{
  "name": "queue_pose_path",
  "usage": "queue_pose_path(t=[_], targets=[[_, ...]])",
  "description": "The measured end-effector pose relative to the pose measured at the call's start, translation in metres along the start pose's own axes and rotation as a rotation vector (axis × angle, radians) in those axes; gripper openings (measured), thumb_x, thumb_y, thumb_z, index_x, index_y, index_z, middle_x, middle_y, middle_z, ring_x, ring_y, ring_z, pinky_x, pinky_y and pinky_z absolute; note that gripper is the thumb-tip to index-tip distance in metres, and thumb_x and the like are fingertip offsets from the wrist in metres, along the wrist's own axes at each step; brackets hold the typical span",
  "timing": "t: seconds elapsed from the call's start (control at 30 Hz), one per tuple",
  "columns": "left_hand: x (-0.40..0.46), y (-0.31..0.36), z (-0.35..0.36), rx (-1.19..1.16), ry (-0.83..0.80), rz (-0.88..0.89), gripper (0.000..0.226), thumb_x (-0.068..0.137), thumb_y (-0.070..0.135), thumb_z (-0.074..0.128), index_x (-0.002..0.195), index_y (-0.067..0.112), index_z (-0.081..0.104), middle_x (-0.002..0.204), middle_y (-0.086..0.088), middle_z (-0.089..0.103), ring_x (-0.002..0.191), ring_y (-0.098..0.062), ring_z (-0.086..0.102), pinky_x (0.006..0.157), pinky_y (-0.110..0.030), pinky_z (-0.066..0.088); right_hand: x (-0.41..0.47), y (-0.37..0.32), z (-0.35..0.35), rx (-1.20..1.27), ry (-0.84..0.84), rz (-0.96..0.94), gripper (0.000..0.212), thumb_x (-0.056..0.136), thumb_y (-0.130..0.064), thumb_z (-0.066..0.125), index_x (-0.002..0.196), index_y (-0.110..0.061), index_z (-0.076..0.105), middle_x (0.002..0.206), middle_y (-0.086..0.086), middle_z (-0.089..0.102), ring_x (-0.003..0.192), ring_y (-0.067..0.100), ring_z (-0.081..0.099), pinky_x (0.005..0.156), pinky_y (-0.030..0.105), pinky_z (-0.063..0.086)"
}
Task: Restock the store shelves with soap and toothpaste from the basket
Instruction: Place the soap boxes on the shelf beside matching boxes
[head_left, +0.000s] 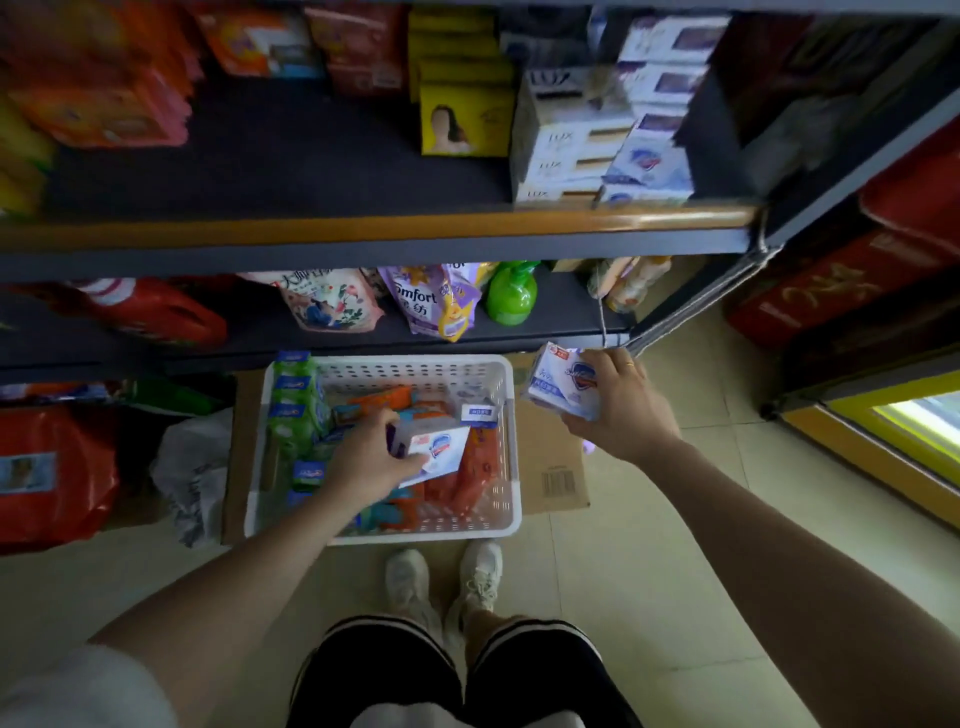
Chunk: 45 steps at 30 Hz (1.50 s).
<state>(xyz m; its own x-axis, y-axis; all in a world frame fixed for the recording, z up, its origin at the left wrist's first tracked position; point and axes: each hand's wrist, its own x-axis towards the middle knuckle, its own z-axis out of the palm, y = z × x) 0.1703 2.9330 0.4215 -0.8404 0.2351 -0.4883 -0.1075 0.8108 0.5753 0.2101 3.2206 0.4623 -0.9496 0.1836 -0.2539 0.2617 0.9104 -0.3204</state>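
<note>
The left hand (371, 457) reaches into the white basket (511, 441), its fingers curled round a white soap box (439, 449) with a blue and red shield mark, held just above the goods inside. The right hand (615, 402) is out at about 3 o'clock from the basket, beyond its rim, gripping a second white soap box (561, 382) of the same kind, thumb on one side and fingers on the other.

The basket stands on a flattened cardboard sheet (553, 470) on the tiled floor (649, 571). In it lie orange packs (475, 467), with green and blue packs (296, 405) stacked along its 9 o'clock side and one more white box (478, 410) toward 1 o'clock.

At 12 o'clock from the basket a lower shelf (561, 325) carries a purple Comfort pouch (431, 304) and a green spray bottle (511, 293). Higher, the upper shelf (260, 156) holds stacked white Lux boxes (563, 150), with matching shield-marked soap boxes (649, 166) just beside them at 3 o'clock. At 6 o'clock from the basket are the person's white shoes (447, 577).
</note>
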Motion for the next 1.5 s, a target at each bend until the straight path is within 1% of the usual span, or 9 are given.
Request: queue_pose_path(t=[0.17,0.43,0.57,0.77,0.9,1.07,1.2,1.33,1.5], targets=[[0.002,0.069,-0.062,-0.21,0.102,0.205,0.03,0.071,0.025,0.077,0.09,0.023,0.054,0.074,0.013,0.058,0.064,-0.004,0.056,0.055,-0.021,0.042,-0.008,0.002,-0.056,0.005,0.182,0.046,0.076,0.064,-0.036,0.076,0.129,-0.014,0.042,0.123,0.011,0.045,0.116,0.031,0.043,0.083,0.041,0.046],[0.024,0.188,-0.079,-0.527,0.177,0.252,0.016,0.072,0.033,0.072,0.082,0.033,0.059,0.087,0.008,0.07,0.081,-0.011,0.069,0.064,-0.028,0.057,0.055,0.043,-0.146,0.046,0.446,0.004,0.076,0.069,-0.044,0.072,0.132,-0.017,0.039,0.127,0.01,0.044,0.117,0.031,0.042,0.09,0.043,0.044],[0.035,0.223,-0.062,-0.509,0.28,0.144,0.022,0.076,0.026,0.072,0.092,0.02,0.059,0.095,-0.002,0.07,0.087,-0.019,0.067,0.078,-0.043,0.056,0.11,0.06,-0.169,-0.089,0.298,-0.064,0.075,0.074,-0.04,0.071,0.136,-0.019,0.034,0.135,0.008,0.041,0.123,0.029,0.038,0.096,0.045,0.042],[0.041,0.234,-0.039,-0.501,0.37,0.027,0.016,0.077,0.028,0.071,0.088,0.022,0.061,0.081,0.011,0.065,0.074,0.001,0.061,0.052,-0.01,0.043,0.169,0.061,-0.169,-0.09,0.132,-0.255,0.067,0.08,-0.03,0.068,0.137,-0.015,0.035,0.139,0.009,0.041,0.13,0.03,0.032,0.099,0.045,0.041],[0.035,0.231,-0.029,-0.523,0.402,-0.048,0.025,0.077,0.027,0.071,0.096,0.011,0.063,0.085,0.0,0.067,0.078,-0.012,0.063,0.062,-0.021,0.047,0.164,0.049,-0.177,-0.159,0.248,-0.312,0.053,0.085,-0.024,0.062,0.132,-0.01,0.042,0.147,0.012,0.031,0.132,0.035,0.027,0.101,0.049,0.037],[0.029,0.252,-0.03,-0.659,0.288,-0.03,0.01,0.082,0.027,0.066,0.088,0.019,0.063,0.084,-0.003,0.067,0.074,-0.016,0.062,0.059,-0.02,0.051,0.096,0.039,-0.171,0.092,-0.014,-0.791,0.06,0.078,-0.034,0.07,0.128,-0.008,0.049,0.136,0.017,0.047,0.126,0.033,0.044,0.102,0.047,0.041],[0.023,0.28,-0.035,-0.852,0.159,0.037,0.004,0.086,0.021,0.062,0.09,0.021,0.061,0.091,-0.014,0.062,0.083,-0.022,0.061,0.071,-0.029,0.057,0.084,0.042,-0.185,0.11,0.008,-0.714,0.072,0.072,-0.033,0.075,0.13,-0.009,0.04,0.131,0.014,0.049,0.119,0.03,0.046,0.091,0.044,0.046],[0.022,0.278,-0.042,-0.457,0.192,0.191,0.039,0.088,0.032,0.057,0.123,0.02,0.047,0.11,0.004,0.058,0.098,-0.01,0.058,0.08,-0.024,0.047,0.1,0.06,-0.203,0.022,0.195,-0.57,0.064,0.071,-0.025,0.074,0.127,-0.009,0.046,0.128,0.015,0.051,0.118,0.033,0.043,0.094,0.04,0.04],[0.022,0.236,-0.042,0.142,0.253,0.183,0.027,0.09,0.028,0.052,0.112,0.014,0.056,0.114,-0.005,0.064,0.1,-0.021,0.06,0.081,-0.032,0.049,0.137,0.07,-0.202,0.03,0.226,-0.362,0.061,0.076,-0.026,0.072,0.128,-0.011,0.044,0.126,0.018,0.049,0.117,0.037,0.041,0.092,0.044,0.041]])
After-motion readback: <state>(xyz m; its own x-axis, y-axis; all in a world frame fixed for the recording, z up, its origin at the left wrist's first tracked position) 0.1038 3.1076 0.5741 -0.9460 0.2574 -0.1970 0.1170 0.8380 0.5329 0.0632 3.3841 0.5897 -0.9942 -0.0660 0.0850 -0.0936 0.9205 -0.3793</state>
